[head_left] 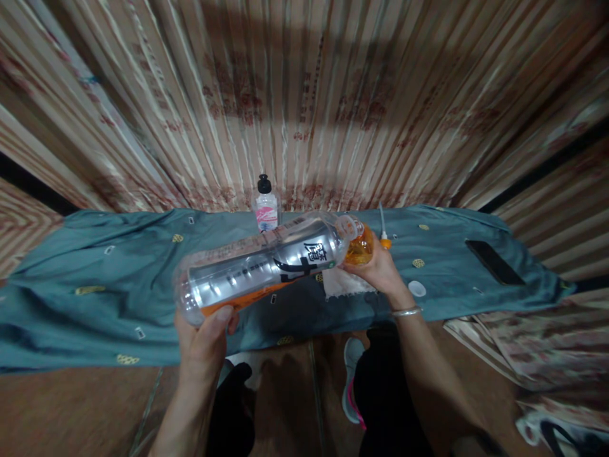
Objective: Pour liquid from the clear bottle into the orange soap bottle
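Observation:
A large clear bottle (257, 266) with a silver and orange label lies tilted across the middle of the view, its mouth toward the right. My left hand (204, 333) grips its base end from below, thumb on the near side. My right hand (378, 263) is wrapped round a smaller container of orange-yellow liquid (360, 246). The large bottle's mouth meets the top of that container; the exact contact is hard to make out. Under the right hand lies a pale cloth (345, 284).
On the green-blue cloth-covered table (114, 273) stands a clear bottle with a black cap (266, 206). Right of my hands are an orange-and-white pump top (385, 241), a white round cap (417, 289) and a black phone (495, 262). A curtain (295, 101) hangs behind.

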Tool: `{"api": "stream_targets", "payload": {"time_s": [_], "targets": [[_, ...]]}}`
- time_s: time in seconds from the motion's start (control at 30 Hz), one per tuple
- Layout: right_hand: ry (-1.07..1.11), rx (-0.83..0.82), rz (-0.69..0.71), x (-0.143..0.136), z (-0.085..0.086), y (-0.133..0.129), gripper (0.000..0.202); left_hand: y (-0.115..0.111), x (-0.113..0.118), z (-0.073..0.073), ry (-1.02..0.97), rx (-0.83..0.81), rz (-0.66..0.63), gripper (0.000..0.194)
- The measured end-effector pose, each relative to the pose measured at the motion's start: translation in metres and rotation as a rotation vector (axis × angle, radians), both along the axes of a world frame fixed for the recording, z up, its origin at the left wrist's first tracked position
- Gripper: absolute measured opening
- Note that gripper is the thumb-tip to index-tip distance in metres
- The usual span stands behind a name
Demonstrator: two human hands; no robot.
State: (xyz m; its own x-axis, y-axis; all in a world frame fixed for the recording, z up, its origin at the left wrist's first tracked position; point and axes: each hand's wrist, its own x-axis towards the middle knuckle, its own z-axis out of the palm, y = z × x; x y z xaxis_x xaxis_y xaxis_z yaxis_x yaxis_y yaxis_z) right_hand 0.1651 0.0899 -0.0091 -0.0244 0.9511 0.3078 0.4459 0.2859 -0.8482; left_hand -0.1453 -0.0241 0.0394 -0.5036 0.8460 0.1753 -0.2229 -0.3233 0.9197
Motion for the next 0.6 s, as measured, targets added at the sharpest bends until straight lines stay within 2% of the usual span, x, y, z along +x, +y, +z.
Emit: {"api": "stream_targets", "payload": {"time_s": [0.27, 0.6], "targets": [[-0.003, -0.01, -0.016, 0.001, 0.001, 0.0, 0.101, -0.001, -0.004, -0.003, 0.005, -0.019, -0.049, 0.062], [0.026, 0.014, 0.015, 0.001, -0.001, 0.0, 0.1, -0.001, -0.007, -0.011, -0.015, -0.019, -0.044, 0.064]]}}
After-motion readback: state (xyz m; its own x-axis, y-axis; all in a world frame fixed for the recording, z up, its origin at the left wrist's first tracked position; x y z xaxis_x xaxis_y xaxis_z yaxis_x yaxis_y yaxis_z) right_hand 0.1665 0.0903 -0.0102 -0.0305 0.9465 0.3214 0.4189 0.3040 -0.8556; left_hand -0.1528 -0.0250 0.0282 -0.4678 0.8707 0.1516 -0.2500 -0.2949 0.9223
